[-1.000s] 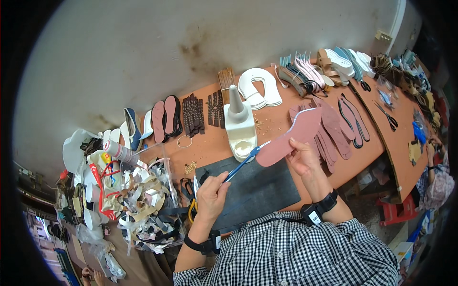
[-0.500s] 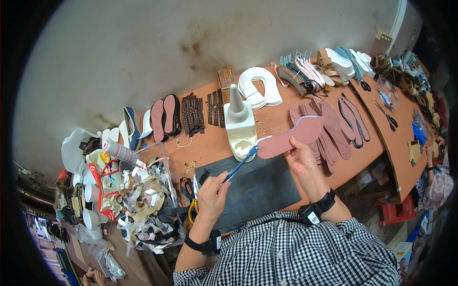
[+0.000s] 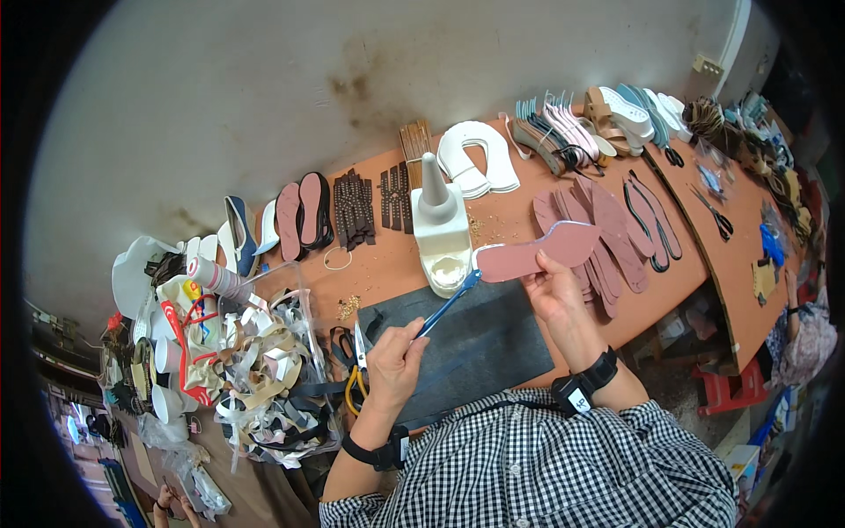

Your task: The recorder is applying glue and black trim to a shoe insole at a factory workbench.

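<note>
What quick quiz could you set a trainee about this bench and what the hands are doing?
1. What does the left hand hold?
2. True or false: the right hand holds scissors.
3. Which describes the flat mat: (a) bright red, (b) dark grey to black, (c) white?

Key: 1. A blue brush-like tool. 2. False; it holds a pink sole-shaped piece. 3. b.

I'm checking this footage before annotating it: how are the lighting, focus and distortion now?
Head view: light looks fairly even across the tabletop; the pink sole piece and blue brush look reasonably sharp; shapes lean and bend toward the rim, corners fall to black, and the lower-left edge looks overexposed with a violet tinge.
</note>
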Motion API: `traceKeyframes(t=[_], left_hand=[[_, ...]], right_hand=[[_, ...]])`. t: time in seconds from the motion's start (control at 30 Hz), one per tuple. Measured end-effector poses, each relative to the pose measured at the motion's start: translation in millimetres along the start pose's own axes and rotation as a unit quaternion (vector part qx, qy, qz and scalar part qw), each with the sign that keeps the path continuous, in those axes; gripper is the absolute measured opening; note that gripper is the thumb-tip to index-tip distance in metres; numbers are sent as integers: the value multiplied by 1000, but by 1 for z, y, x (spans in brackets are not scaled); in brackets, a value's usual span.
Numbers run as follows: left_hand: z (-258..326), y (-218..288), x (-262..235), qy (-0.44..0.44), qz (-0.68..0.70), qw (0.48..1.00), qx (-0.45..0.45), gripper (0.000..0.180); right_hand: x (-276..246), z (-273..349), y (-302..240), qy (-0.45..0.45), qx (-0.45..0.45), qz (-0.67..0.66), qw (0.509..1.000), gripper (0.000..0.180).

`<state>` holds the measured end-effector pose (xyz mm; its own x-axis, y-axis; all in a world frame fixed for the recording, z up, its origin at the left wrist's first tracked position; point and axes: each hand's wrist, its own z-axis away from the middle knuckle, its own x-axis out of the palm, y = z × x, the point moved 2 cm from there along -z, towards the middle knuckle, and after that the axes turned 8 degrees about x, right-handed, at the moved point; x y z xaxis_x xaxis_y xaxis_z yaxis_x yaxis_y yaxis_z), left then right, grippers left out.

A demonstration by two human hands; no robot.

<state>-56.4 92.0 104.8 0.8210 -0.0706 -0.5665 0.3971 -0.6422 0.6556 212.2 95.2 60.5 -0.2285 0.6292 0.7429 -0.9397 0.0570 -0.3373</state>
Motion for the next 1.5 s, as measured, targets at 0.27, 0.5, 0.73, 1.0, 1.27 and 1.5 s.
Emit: traceKeyframes(t=[0.27, 0.5, 0.73, 1.0, 1.27, 1.5], left_hand=[[-1, 1, 2, -12, -3, 1000, 2, 23], [-6, 0, 7, 11, 18, 1000, 11, 24], [-28, -2, 9, 58, 253, 945, -198, 14], [-66, 26, 57, 68, 357, 917, -163, 10], [-87, 38, 67, 113, 491, 831, -234, 16], [-114, 23, 21, 148, 583, 776, -188, 12]], right_hand=[[-2, -5, 3, 6, -1, -20, 1000, 15], [5, 5, 11, 30, -36, -6, 999, 12], [35, 28, 16, -76, -109, 25, 991, 12], [63, 47, 34, -109, -242, 133, 955, 13], [59, 53, 49, -114, -247, 158, 949, 16], [85, 96, 9, -272, -367, 580, 674, 21]])
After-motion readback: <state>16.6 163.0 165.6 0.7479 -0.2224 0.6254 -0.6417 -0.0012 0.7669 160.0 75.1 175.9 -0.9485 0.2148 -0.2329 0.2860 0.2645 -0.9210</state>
